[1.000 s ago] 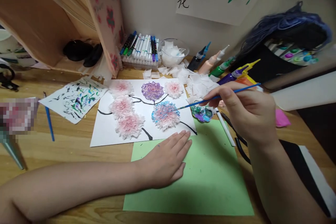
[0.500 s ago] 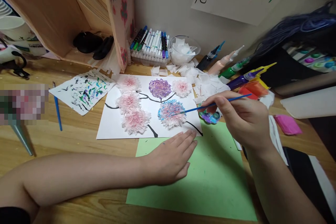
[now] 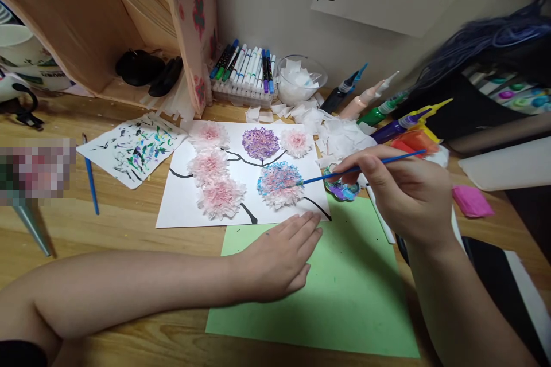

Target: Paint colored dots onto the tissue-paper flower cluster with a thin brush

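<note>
My right hand [image 3: 407, 195] grips a thin blue paintbrush [image 3: 365, 167] whose tip touches the right edge of a blue-and-pink tissue flower [image 3: 279, 183]. That flower sits on a white sheet [image 3: 181, 206] with black branches, several pink tissue flowers [image 3: 219, 198] and a purple one [image 3: 260, 143]. My left hand [image 3: 279, 258] lies flat, fingers together, on a green paper sheet [image 3: 353, 298], its fingertips at the white sheet's lower edge. A small paint-smeared palette [image 3: 342, 190] sits just under the brush hand.
Markers in a tray [image 3: 245, 71], a bowl of tissue squares [image 3: 299, 80], loose tissue pieces [image 3: 340, 137] and paint bottles [image 3: 387, 106] line the back. A paint-daubed test sheet [image 3: 133, 149] and a blue brush [image 3: 90, 180] lie at left. A wooden shelf [image 3: 86, 17] stands behind.
The brush tip has moved a little from inside the blue-and-pink flower to its right edge. The camera view has shifted slightly. My left hand has stayed flat on the green paper.
</note>
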{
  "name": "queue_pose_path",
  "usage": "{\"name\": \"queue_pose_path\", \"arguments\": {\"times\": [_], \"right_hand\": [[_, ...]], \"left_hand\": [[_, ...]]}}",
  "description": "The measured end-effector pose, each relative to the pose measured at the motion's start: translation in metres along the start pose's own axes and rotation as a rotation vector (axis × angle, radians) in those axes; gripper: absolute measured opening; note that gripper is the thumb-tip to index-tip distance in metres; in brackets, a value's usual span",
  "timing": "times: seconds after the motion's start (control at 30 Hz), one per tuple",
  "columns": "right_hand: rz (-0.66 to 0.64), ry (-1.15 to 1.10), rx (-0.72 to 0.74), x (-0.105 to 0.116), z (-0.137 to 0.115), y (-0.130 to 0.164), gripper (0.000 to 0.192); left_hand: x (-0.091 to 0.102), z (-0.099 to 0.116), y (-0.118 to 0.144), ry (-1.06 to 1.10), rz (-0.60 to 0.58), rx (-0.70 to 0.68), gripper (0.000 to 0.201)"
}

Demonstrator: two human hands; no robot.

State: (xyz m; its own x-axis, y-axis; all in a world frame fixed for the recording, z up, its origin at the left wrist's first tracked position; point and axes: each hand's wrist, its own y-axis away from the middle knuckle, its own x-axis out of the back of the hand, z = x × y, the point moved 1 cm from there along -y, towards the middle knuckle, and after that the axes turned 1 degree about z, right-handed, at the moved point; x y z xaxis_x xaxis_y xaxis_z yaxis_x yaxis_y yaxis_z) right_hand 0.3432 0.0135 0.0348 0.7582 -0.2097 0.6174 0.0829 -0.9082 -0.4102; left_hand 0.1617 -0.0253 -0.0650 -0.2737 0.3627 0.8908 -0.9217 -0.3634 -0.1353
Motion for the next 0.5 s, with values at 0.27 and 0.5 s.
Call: {"name": "queue_pose_path", "arguments": {"times": [0.27,0.5], "right_hand": [[-0.062,0.033,0.057,-0.0016,0.0001,0.0006,0.024],[-0.11,0.015,0.103,-0.0008,-0.0044,-0.0005,0.027]], "left_hand": [[0.0005,0.0003,-0.0008,-0.008,0.002,-0.004,0.054],[0.0012,-0.0004,-0.001,0.0,0.002,-0.006,0.055]]}}
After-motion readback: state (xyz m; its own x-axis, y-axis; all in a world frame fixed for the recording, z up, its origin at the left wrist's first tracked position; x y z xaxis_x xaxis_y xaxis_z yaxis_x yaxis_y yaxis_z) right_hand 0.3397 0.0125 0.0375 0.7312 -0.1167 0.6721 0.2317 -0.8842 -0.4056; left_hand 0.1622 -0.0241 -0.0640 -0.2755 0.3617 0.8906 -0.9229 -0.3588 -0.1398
